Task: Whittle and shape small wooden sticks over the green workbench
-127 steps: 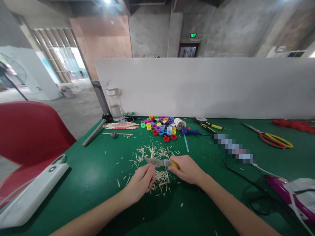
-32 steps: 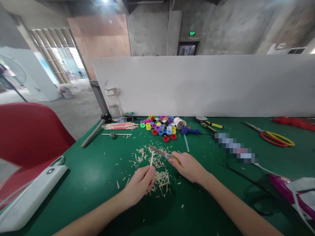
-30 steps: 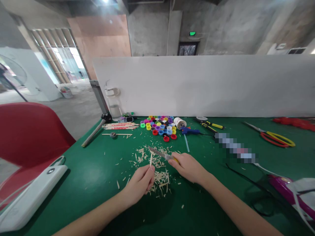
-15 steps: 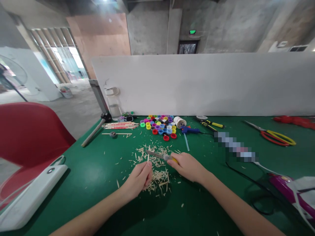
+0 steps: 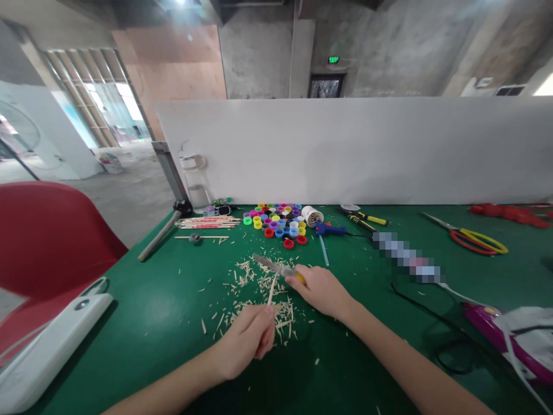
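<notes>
Stick [image 5: 272, 290] is pinched by left hand [image 5: 248, 337], knife [image 5: 277, 267] gripped by right hand [image 5: 323, 291]; thin tip could be snapped if knife is overpressed.

Nothing legible: green lit sign [image 5: 333, 60] above a door [image 5: 326, 86], characters too small.

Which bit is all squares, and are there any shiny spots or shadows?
Head view: a long thing right of the glue gun is pixelated, so I can't tell what it is; head view: a pale sheen lies on the green tabletop left of the left hand; head view: a dark shadow runs along the right side of the white plastic case.
</notes>
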A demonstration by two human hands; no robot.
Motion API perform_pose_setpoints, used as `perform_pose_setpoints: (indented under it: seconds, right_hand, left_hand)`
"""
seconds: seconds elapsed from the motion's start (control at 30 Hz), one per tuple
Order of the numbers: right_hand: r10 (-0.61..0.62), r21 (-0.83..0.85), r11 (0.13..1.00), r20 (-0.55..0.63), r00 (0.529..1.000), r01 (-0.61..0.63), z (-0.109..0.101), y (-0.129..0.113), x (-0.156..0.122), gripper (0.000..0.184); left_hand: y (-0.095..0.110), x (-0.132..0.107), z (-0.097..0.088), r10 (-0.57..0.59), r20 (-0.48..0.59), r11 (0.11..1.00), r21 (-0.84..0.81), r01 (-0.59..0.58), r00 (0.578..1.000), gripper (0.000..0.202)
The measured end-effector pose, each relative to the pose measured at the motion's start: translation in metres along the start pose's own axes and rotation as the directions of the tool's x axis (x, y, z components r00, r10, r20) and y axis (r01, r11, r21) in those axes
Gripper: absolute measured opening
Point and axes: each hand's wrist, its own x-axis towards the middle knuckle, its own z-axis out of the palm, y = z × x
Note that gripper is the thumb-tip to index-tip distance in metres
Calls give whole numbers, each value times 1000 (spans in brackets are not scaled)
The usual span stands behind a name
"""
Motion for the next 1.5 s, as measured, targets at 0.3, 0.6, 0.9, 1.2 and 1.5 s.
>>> perform_pose_setpoints:
  seconds: [0.3, 0.6, 0.9, 1.2, 1.5]
  right_hand:
    - [31, 62, 998, -18, 999, -30, -5, 2, -2, 48]
    - [-8, 16, 1000, -1, 1000, 8, -2, 2, -3, 49]
    - [-11, 14, 1000, 38, 999, 10, -4, -1, -3, 50]
    - [-14, 27, 1000, 28, 1000, 13, -2, 1, -4, 49]
    - [-26, -10, 1000, 41, 999, 26, -4, -1, -3, 50]
  left_hand:
    - [-10, 12, -12, -73, -257, 945, -328, -16, 964, 44]
    - [-17, 14, -7, -114, -179, 954, -294, 57, 977, 46]
    - [-7, 14, -6, -154, -159, 942, -321, 96, 975, 46]
    - [-12, 14, -7, -150, -164, 942, -324, 90, 975, 46]
    - [-9, 14, -6, -162, -150, 949, -295, 112, 975, 46]
